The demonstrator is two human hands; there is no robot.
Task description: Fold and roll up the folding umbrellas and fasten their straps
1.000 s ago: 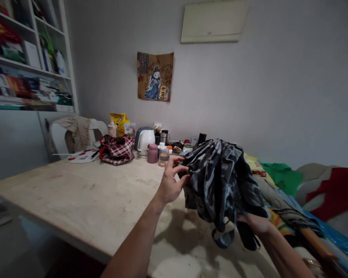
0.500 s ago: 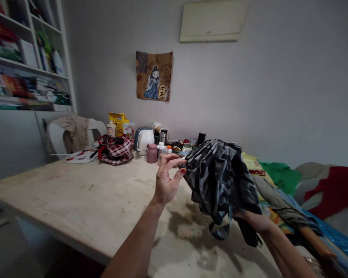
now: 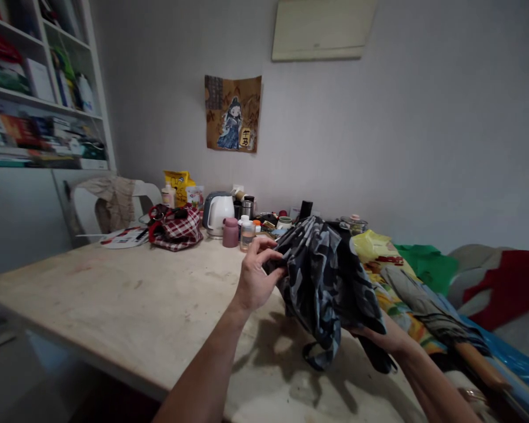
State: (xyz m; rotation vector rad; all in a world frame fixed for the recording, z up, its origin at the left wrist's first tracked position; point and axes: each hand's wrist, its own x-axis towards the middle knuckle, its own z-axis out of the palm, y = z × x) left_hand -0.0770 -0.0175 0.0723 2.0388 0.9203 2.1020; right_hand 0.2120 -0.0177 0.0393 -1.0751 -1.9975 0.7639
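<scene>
A grey and black camouflage umbrella [image 3: 320, 276] is held tilted over the table, its canopy folded loosely and bunched in pleats. A fabric strap [image 3: 321, 355] dangles from its lower side. My right hand [image 3: 381, 336] is closed around the black handle end [image 3: 376, 355], partly covered by the canopy. At the umbrella's left side, my left hand [image 3: 260, 273] has its thumb and curled fingers on the edge of the folds. Some of its fingertips are hidden by the cloth.
The pale table [image 3: 158, 294] bears a white kettle [image 3: 220, 214], a pink jar [image 3: 230, 233], a clear bottle [image 3: 247, 236] and a red plaid bag [image 3: 178, 228]. To the right lie a wooden-handled umbrella [image 3: 445, 329], a yellow bag [image 3: 374, 249] and a green cloth [image 3: 427, 264].
The umbrella has shifted slightly left, uncovering a lidded glass container behind it. My left fingers have gone from spread apart to curled on the folds.
</scene>
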